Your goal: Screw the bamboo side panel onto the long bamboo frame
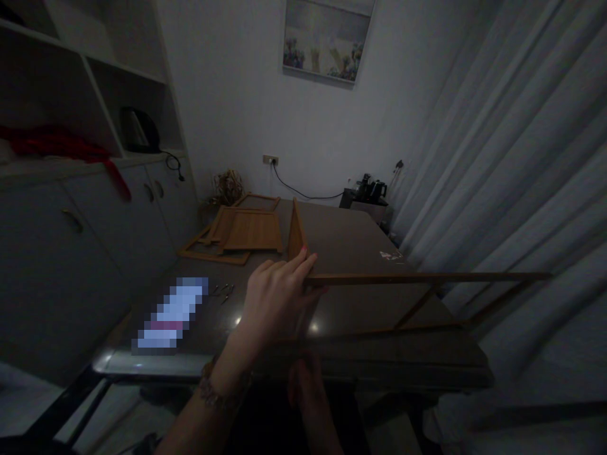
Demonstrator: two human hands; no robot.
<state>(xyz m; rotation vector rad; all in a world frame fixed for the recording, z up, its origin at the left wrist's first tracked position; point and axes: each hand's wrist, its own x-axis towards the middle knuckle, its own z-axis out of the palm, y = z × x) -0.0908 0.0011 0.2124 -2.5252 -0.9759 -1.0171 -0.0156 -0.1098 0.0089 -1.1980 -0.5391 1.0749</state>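
My left hand (277, 291), with a beaded bracelet at the wrist, is closed around the near corner of a wooden frame (427, 278). At that corner a wooden panel (296, 230) stands upright, and a long rail runs off to the right. Low in the middle, in shadow by the table's front edge, my right hand (308, 382) has its fingers curled; what they hold, if anything, is too dark to make out. Left of my left hand, several small screws (225, 292) lie on the table (341, 227).
Flat wooden panels (251, 230) and an open wooden frame (213, 256) lie at the table's back left. A lit, pixelated screen (173, 313) is at front left. White scraps (389, 256) lie on the right. Curtains (531, 189) hang along the right side; cabinets (99, 221) line the left.
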